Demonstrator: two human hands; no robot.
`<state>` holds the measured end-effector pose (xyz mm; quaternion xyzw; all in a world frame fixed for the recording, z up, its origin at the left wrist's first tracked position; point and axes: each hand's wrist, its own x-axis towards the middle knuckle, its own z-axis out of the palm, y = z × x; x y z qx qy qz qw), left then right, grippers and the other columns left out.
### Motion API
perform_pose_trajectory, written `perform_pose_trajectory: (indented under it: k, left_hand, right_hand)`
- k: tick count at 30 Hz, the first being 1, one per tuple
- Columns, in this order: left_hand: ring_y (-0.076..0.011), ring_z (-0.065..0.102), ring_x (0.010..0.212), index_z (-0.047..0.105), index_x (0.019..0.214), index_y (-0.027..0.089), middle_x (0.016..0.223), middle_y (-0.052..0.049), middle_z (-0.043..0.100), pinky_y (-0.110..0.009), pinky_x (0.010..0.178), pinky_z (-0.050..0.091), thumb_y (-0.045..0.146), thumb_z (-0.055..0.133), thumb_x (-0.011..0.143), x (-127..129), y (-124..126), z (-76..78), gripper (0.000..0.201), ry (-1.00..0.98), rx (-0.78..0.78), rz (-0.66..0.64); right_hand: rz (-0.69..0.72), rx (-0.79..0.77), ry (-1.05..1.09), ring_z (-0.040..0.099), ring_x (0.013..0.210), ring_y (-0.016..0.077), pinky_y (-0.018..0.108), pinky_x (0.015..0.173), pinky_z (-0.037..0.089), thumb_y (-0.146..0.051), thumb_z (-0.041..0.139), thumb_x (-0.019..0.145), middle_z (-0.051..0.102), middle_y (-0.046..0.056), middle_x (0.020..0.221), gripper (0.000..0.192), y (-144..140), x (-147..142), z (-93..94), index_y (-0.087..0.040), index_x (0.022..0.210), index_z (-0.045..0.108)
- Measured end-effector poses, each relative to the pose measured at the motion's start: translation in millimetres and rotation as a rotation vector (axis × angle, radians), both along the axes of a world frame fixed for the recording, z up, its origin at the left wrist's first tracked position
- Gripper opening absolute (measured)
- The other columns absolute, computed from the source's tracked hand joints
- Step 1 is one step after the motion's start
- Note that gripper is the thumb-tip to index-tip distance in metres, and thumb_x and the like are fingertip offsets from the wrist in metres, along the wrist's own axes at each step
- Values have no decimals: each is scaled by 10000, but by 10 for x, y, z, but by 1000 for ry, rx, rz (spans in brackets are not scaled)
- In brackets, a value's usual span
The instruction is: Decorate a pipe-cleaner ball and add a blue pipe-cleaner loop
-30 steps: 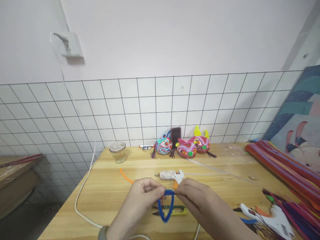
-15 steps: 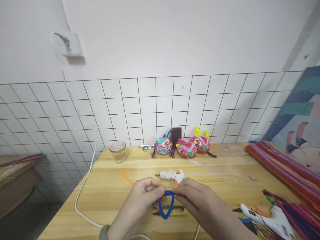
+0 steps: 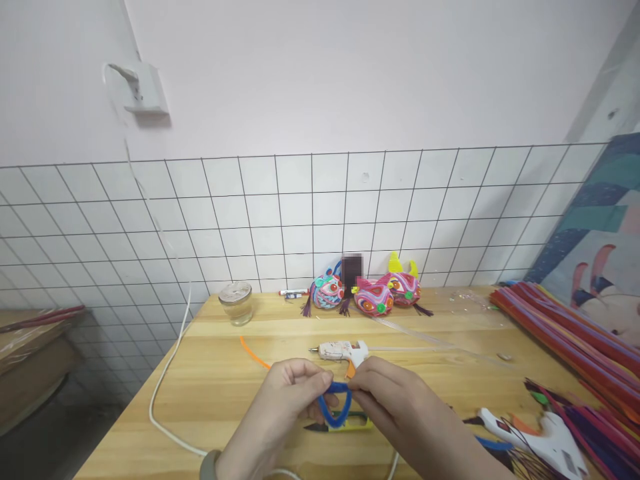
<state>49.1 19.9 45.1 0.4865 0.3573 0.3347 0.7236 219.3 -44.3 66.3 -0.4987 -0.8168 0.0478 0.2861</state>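
Note:
A fuzzy blue pipe cleaner (image 3: 338,423) is bent into a hanging loop with a straight top between my hands. My left hand (image 3: 295,395) pinches its left side between thumb and fingers. On the other side, my right hand (image 3: 387,393) grips the right end, fingers pressed together. Below and behind the loop lies a tool with yellow-green handles and a dark pointed tip (image 3: 350,424), partly covered. Just beyond my hands rests a white glue gun (image 3: 340,351) with an orange trigger. An orange pipe cleaner (image 3: 254,353) reaches out past my left hand.
Colourful decorated animal-head figures (image 3: 374,297) stand by the tiled wall, with a lidded glass jar (image 3: 236,303) to their left. Bundled pipe cleaners (image 3: 555,333) lie at the right, near a second glue gun (image 3: 537,437). A white cable (image 3: 156,393) runs along the left side.
The lower part of the blue loop has risen slightly and become rounder and shallower. Both hands keep their hold in nearly the same place.

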Motion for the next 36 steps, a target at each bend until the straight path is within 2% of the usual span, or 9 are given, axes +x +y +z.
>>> perform_pose_trajectory:
  k: [8,15,18,23,26,30,36]
  left_hand:
    - [-73,496,422,616,597,122,492,-16,604,-192,472,380,450,645,674,0,-53,116,338,45,-4,-21]
    - [-76,488,393,626,779,132,475,-18,613,-178,408,294,535,564,708,-14,-70,182,414,44,66,1]
    - [-68,457,408,625,822,138,468,3,584,-178,414,282,543,593,678,-51,-56,192,432,33,121,-13]
    - [-64,468,496,600,928,168,611,29,581,-188,478,341,348,768,558,-80,-30,170,445,-32,162,-110]
    - [-80,506,550,595,956,174,673,20,591,-210,536,382,242,780,546,-54,-39,141,456,9,176,-120]
    - [-97,516,550,621,901,160,632,22,576,-225,548,390,242,741,587,8,-82,131,345,88,227,-131]
    - [-90,494,537,625,907,147,630,17,576,-223,541,375,225,725,581,99,-151,120,350,118,217,-95]
  right_hand:
    - [-17,-61,81,556,700,141,235,624,439,-107,456,841,595,28,768,150,1,-6,33,-192,794,571]
    - [-38,-139,203,557,688,133,216,615,428,-108,494,804,605,10,746,133,19,29,42,-206,780,581]
    - [-57,-140,230,540,662,129,211,601,419,-119,505,797,586,2,704,120,29,38,44,-198,741,576]
    - [-74,-155,288,527,646,126,212,602,417,-146,506,807,566,-4,686,117,52,44,63,-199,743,588]
    - [-78,-140,333,528,640,127,216,593,422,-157,505,808,568,-1,698,105,63,59,69,-201,757,586]
    - [-100,-74,372,529,629,135,229,586,435,-160,508,797,570,2,687,96,43,70,103,-203,750,581]
    - [-138,-87,539,567,667,149,244,644,470,-250,538,808,613,5,708,97,-34,33,193,-221,752,613]
